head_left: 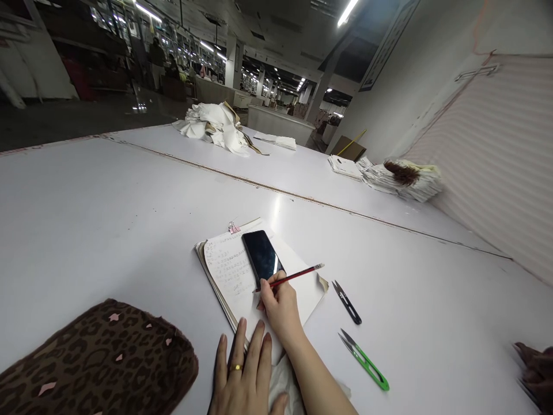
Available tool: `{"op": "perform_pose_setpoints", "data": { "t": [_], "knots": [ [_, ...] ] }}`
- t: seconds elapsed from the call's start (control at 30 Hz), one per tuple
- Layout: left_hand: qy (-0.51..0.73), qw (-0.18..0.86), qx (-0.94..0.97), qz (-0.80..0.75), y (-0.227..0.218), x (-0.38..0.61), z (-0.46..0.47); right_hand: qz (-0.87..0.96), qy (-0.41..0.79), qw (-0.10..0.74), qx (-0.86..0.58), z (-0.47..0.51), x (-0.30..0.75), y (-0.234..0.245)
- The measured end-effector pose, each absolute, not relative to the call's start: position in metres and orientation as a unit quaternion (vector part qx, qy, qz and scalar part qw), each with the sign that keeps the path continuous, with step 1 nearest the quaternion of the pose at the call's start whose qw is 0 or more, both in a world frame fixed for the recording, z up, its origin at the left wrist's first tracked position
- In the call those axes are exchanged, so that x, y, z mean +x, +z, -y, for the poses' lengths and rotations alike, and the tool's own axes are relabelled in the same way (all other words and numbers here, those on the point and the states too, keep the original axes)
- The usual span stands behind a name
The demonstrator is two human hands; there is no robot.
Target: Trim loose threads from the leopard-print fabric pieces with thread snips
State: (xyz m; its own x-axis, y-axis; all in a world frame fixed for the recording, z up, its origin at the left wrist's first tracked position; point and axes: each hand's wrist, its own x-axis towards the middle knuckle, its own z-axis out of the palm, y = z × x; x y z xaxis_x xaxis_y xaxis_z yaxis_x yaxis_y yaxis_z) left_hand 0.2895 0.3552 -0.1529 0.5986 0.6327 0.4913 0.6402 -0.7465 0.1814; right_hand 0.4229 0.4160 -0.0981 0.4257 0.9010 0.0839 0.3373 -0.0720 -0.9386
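My right hand [280, 305] is closed around a red pencil [298, 275], its tip resting on the written page of a clipped paper pad [227, 268]. A black phone [261, 256] lies face up on the pad just beyond the pencil. My left hand [242, 374] lies flat with fingers stretched out, a gold ring on one finger, pressing the pad's near edge and a bit of white cloth [283, 380] on the white table [108, 225].
Black thread snips [347, 302] and green thread snips [364, 360] lie right of the pad. Leopard-print fabric [103, 363] covers the near left corner. White fabric heaps [213, 127] and stacked pieces [400, 181] sit far back. Dark fabric [538, 369] shows at the right edge.
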Motion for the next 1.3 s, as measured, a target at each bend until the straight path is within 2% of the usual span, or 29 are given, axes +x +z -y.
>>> {"op": "perform_pose_setpoints", "data": {
  "t": [0.4,0.67,0.73,0.93,1.3],
  "knots": [
    [-0.280,0.013,-0.889,0.363,-0.154,0.290,-0.356,0.440,0.314,0.530,-0.654,-0.419,0.427,-0.102],
    [-0.284,0.006,-0.887,0.363,-0.154,0.291,-0.356,0.451,0.319,0.508,-0.661,-0.417,0.426,-0.097],
    [-0.290,0.004,-0.885,0.364,-0.154,0.292,-0.355,0.442,0.325,0.523,-0.652,-0.418,0.427,-0.100],
    [-0.298,0.006,-0.879,0.373,-0.155,0.293,-0.354,0.344,0.326,0.639,-0.605,-0.419,0.430,-0.110],
    [-0.308,0.003,-0.873,0.378,-0.160,0.296,-0.353,0.355,0.361,0.646,-0.571,-0.415,0.432,-0.103]
  ]
}}
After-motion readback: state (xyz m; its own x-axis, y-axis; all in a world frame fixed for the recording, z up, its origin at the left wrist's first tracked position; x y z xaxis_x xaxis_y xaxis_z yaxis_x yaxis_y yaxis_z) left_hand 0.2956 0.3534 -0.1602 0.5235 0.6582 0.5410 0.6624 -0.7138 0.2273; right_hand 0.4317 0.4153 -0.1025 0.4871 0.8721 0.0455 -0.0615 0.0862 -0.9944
